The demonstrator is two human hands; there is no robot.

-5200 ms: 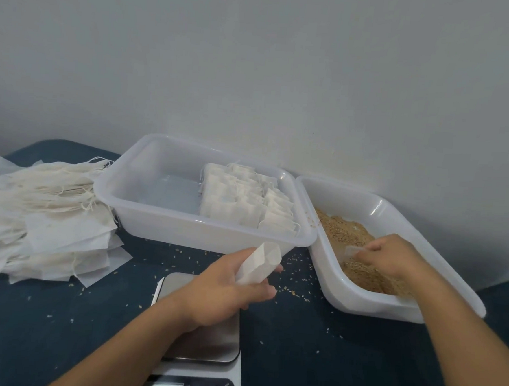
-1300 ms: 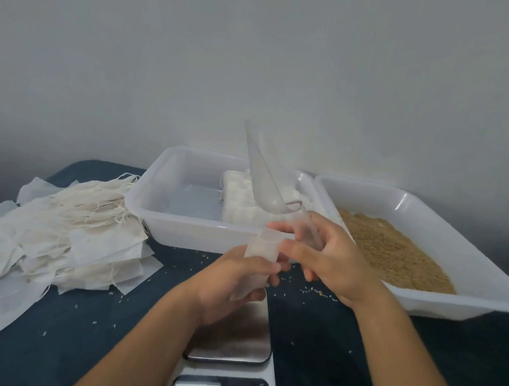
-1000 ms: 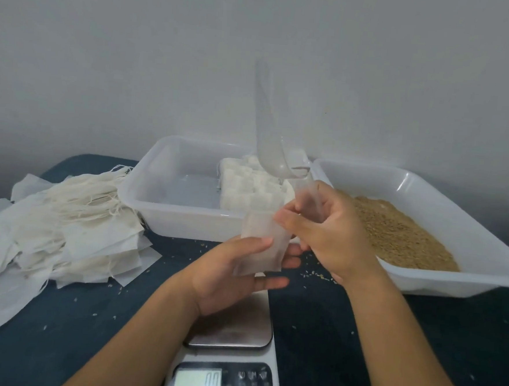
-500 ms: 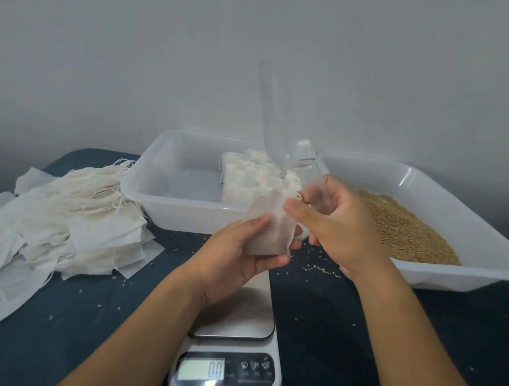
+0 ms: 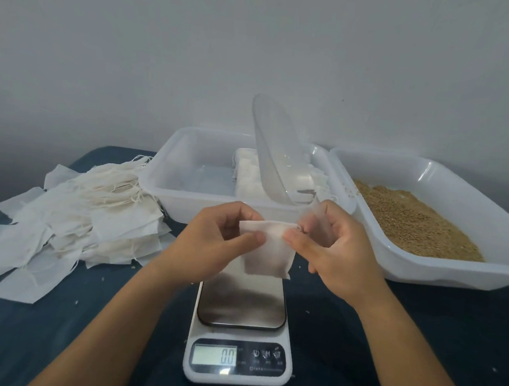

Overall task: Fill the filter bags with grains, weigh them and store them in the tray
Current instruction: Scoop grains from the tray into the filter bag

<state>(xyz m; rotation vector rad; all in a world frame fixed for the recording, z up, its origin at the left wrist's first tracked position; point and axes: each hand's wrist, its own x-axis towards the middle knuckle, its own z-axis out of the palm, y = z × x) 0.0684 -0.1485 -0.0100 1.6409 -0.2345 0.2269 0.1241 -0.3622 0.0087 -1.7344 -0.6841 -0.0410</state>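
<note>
Both hands are now pinching the top edge of the filter bag (image 5: 269, 248) above the scale (image 5: 240, 327) near the table's front edge: left hand (image 5: 213, 241) on its left corner, right hand (image 5: 338, 253) on its right, also gripping the upright scoop (image 5: 275, 152), lower than before.

Plain pale grey-white wall (image 5: 257, 42) fills upper half of view, unmarked except one tiny dark speck right of centre. Light soft and even, dimming toward left edge, where wall falls into shadow. Below wall, worktop (image 5: 26, 342) covered in dark blue, slightly textured surface, running to bottom of view. Far edge of worktop curves away at left. No window or lamp in view.
</note>
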